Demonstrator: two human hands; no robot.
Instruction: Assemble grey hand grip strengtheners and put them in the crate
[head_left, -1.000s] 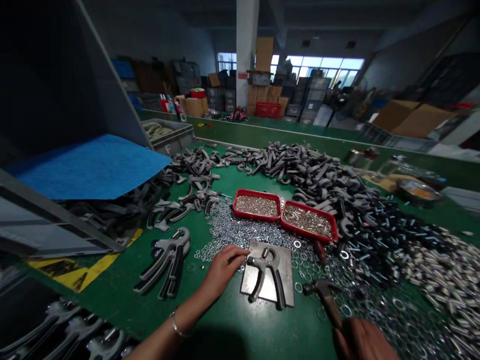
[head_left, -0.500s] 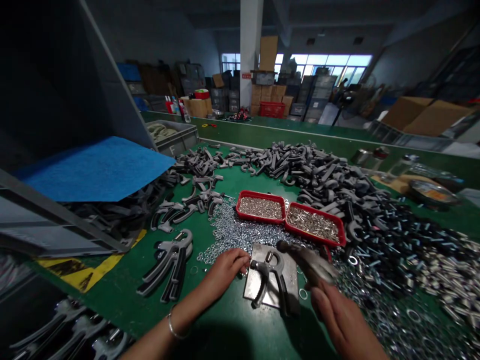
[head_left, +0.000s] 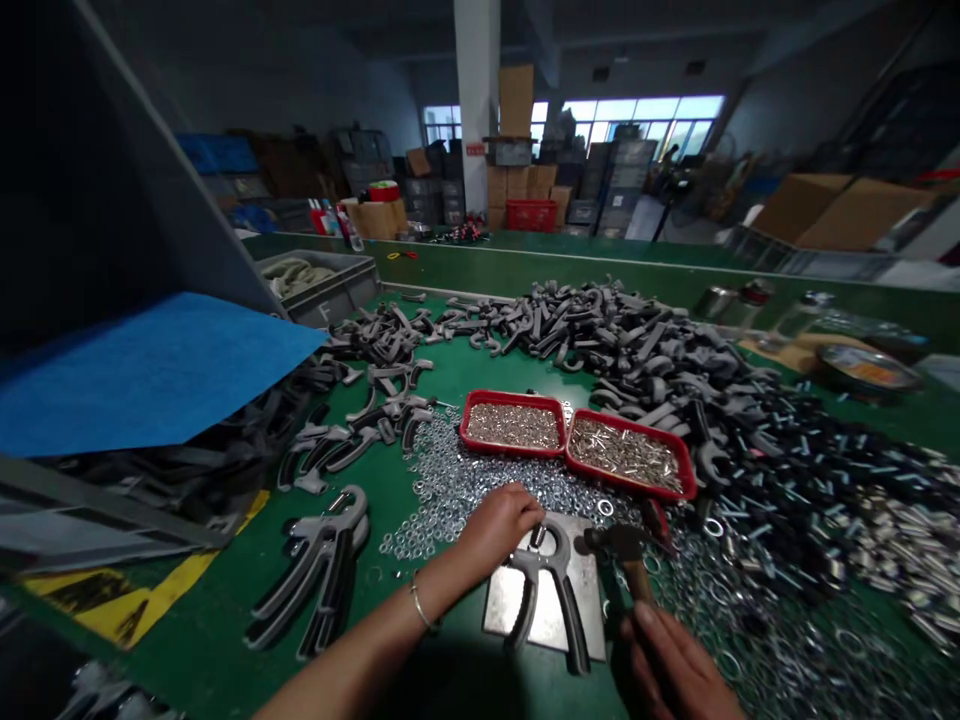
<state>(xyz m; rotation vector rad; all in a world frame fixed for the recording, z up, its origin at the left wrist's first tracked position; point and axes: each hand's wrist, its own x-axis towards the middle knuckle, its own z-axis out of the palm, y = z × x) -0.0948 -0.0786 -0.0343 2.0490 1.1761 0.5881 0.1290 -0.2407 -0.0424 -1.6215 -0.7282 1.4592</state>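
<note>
On a small metal plate (head_left: 498, 604) lies a hand grip (head_left: 559, 575) with two grey-and-black handles, a curved top and a spring. My left hand (head_left: 501, 528) is closed in a pinch over its upper left end; whatever the fingertips hold is hidden. My right hand (head_left: 671, 650) is wrapped round the wooden handle of a hammer (head_left: 626, 548), its dark head just right of the plate and apart from the hand grip. More hand grips (head_left: 322, 565) lie stacked to the left.
Two red trays (head_left: 517, 455) of small metal pins stand behind the plate, among loose nuts (head_left: 442, 490). Grey handle parts (head_left: 622, 340) are heaped at the back. Black parts with screws (head_left: 795, 490), metal sleeves (head_left: 900, 560) and rings lie right. A grey crate (head_left: 112, 520) stands left.
My left hand has moved right and up, onto the top of the hand grip. The hammer has dropped and swung to the right of the plate. The view has shifted slightly.
</note>
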